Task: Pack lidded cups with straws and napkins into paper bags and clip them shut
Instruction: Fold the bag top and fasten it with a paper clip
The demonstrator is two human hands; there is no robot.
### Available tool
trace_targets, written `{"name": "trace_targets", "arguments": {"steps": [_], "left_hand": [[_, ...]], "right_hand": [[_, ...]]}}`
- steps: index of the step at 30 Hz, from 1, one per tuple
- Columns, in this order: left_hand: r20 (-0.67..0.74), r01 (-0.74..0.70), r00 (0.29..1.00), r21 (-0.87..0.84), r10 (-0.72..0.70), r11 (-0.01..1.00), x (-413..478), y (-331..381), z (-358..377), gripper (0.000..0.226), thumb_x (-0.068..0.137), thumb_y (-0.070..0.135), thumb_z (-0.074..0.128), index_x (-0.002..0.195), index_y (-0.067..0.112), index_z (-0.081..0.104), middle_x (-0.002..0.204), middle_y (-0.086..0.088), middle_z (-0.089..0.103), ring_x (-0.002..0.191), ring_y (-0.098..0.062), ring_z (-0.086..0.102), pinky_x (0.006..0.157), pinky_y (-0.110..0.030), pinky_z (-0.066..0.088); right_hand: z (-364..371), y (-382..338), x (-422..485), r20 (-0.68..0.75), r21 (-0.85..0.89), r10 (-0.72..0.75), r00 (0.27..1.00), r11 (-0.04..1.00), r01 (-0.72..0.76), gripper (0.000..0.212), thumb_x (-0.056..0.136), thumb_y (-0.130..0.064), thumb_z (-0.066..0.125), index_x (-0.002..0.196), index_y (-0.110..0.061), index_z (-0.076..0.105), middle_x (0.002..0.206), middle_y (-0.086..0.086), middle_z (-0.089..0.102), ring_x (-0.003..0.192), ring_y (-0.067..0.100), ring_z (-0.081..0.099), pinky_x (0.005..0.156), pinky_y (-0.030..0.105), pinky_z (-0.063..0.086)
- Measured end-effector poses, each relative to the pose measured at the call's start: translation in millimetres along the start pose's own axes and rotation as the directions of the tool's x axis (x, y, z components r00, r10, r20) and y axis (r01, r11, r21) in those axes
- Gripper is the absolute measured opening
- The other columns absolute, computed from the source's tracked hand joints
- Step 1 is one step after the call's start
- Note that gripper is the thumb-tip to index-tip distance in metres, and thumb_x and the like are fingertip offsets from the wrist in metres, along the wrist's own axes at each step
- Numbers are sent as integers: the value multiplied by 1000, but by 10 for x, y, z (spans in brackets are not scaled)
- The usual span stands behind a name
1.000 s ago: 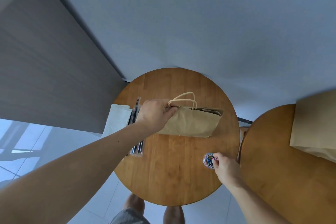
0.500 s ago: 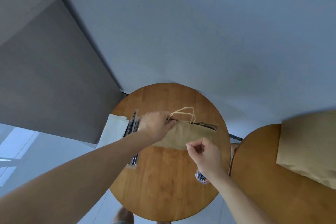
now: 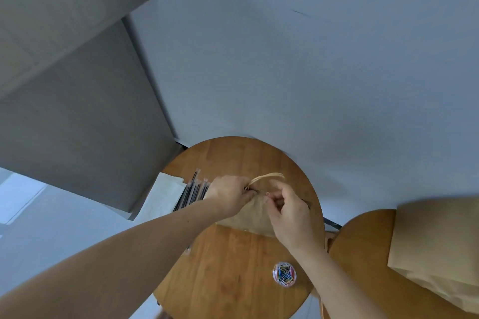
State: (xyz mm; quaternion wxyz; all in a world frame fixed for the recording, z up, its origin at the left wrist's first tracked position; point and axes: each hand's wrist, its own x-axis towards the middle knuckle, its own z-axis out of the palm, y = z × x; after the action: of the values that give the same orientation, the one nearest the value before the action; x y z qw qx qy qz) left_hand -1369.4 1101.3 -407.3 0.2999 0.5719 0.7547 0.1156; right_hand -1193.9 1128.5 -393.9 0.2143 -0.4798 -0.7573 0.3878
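A brown paper bag (image 3: 252,216) with pale twisted handles (image 3: 267,176) lies on a round wooden table (image 3: 233,267). My left hand (image 3: 229,195) grips the bag's top edge near the handles. My right hand (image 3: 287,211) pinches something small at that same edge, just right of the left hand; the item between its fingers is too small to make out. A small clear tub of coloured paper clips (image 3: 284,273) sits on the table near its front right. The bag's contents are hidden.
Wrapped black straws (image 3: 191,193) and white napkins (image 3: 163,198) lie at the table's left edge. A second wooden table (image 3: 363,267) on the right carries more brown paper bags (image 3: 435,248). A grey cabinet and a pale wall stand behind.
My right hand left the clip tub and rose to the bag's top edge beside my left hand. The camera tilted upward, so the table sits lower in view.
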Motion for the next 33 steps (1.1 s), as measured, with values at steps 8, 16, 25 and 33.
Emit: {"name": "trace_targets", "arguments": {"steps": [8,16,25,33], "left_hand": [[-36,-31,999,-7,31,999,37,58,26,20,96,40,53,105,34,69,94,8,71,87,-16,64,64,-27,38],[-41,-29,999,-7,29,1000,11,97,24,20,97,39,52,102,32,69,91,7,70,84,-17,64,62,-26,37],[-31,-4,999,-17,3,1000,-9,137,19,20,96,40,52,102,32,69,89,7,69,83,-17,63,64,-29,44],[-47,-23,999,-26,22,999,-4,135,36,17,96,39,52,100,35,69,82,12,65,78,-14,60,61,-29,42]], "right_hand": [[-121,1,74,-58,-249,-181,982,955,162,13,84,-8,74,95,-13,77,87,-1,65,70,11,61,63,26,55],[-144,11,141,33,-263,-263,964,928,262,20,90,-2,65,107,-7,75,112,4,68,101,17,65,88,17,48],[-186,16,280,2,-156,-154,988,976,152,18,87,-14,74,103,-20,76,90,-8,75,80,4,67,73,11,51],[-163,63,270,60,-164,-93,994,981,101,13,89,-19,71,102,-19,76,89,-9,75,68,-5,61,67,6,47]]}}
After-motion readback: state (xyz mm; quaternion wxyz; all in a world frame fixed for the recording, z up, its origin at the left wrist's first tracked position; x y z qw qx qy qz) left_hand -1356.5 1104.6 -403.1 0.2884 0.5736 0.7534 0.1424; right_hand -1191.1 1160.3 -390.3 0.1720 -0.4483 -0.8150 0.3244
